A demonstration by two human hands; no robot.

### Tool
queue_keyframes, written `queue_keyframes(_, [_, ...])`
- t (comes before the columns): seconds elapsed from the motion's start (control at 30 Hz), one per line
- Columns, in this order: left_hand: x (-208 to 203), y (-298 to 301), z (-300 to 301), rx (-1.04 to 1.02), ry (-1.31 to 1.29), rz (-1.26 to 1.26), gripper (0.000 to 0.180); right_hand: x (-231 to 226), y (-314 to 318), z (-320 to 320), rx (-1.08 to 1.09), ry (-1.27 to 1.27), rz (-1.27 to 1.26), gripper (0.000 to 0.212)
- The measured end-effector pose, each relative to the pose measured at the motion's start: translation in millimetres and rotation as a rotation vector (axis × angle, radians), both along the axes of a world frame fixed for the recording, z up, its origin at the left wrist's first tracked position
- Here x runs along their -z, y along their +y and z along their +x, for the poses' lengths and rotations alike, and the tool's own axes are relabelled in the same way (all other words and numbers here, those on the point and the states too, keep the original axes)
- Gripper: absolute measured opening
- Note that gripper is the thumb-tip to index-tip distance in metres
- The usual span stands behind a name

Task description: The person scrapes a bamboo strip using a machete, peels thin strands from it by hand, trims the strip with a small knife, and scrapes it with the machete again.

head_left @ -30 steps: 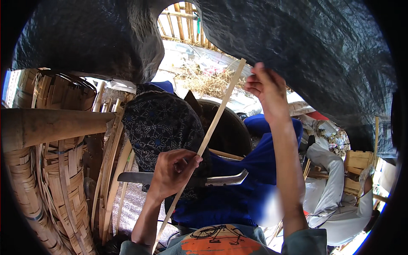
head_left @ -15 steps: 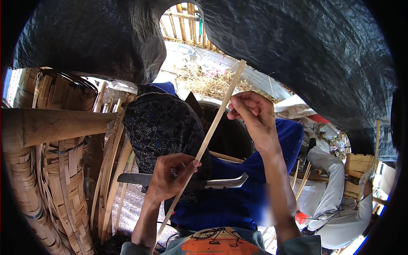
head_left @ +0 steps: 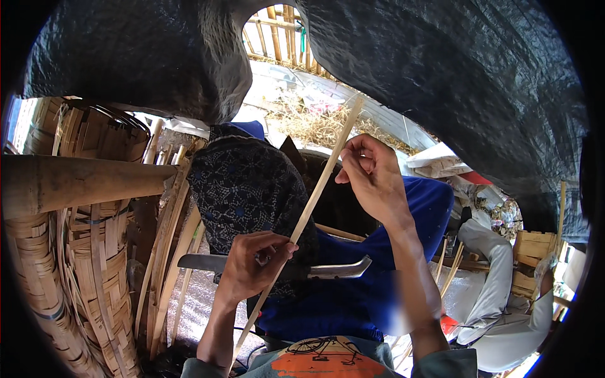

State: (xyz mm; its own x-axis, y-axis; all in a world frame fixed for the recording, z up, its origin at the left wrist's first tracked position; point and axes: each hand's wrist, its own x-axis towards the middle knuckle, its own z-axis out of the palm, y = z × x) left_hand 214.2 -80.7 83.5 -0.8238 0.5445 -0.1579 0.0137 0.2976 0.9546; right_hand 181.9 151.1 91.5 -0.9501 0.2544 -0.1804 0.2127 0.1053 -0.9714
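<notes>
A long pale bamboo strip [head_left: 321, 183] runs slantwise from my lap to above my right hand. My left hand [head_left: 255, 264] pinches it between thumb and fingers at about its middle. My right hand [head_left: 372, 173] is beside the strip's upper part, fingers curled in and thumb pressed toward them; whether a thin fibre sits between them is too small to tell. Under my left hand a long knife [head_left: 340, 269] lies across my lap, partly hidden by that hand. Dark patterned cloth [head_left: 246, 183] covers my left leg; blue cloth [head_left: 416, 201] shows on the right.
On the left stand woven bamboo baskets [head_left: 104, 271], a thick bamboo pole [head_left: 88, 183] and several upright slats [head_left: 167, 252]. Black plastic sheeting [head_left: 441, 75] hangs ahead. Another person's pale-clothed leg [head_left: 488, 271] is at the right. Dry straw [head_left: 315, 126] lies beyond my legs.
My right hand has tilted slightly, its fingers curling in more closely beside the strip. My left hand keeps its pinch. The whole view has shifted a little.
</notes>
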Motion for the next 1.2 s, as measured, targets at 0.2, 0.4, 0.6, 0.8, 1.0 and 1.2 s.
queue_keyframes(0.2, [6.7,-6.0,7.2,-0.045,-0.003,0.033,0.007,-6.8,1.0,-7.3,0.097,0.028,-0.098,0.012])
queue_keyframes(0.4, [10.0,-10.9,6.1,0.136,0.169,0.007,0.026,-5.5,12.2,-20.8,0.192,0.068,-0.031,0.024])
queue_keyframes(0.6, [0.8,-8.2,4.9,0.008,-0.065,-0.032,0.007,3.8,23.4,-24.6,0.039,0.02,-0.072,0.024])
queue_keyframes(0.8, [0.9,-7.3,4.9,-0.012,-0.076,-0.038,0.007,-0.9,11.6,-26.3,0.214,0.059,-0.411,0.027])
queue_keyframes(1.0, [3.3,-3.6,7.9,-0.105,-0.065,-0.033,0.008,13.8,-1.5,-9.9,-0.101,-0.112,-0.285,0.022])
queue_keyframes(1.2, [-13.7,7.5,5.2,-0.108,0.19,-0.176,0.006,20.6,0.0,-13.6,-0.088,-0.031,-0.479,0.019])
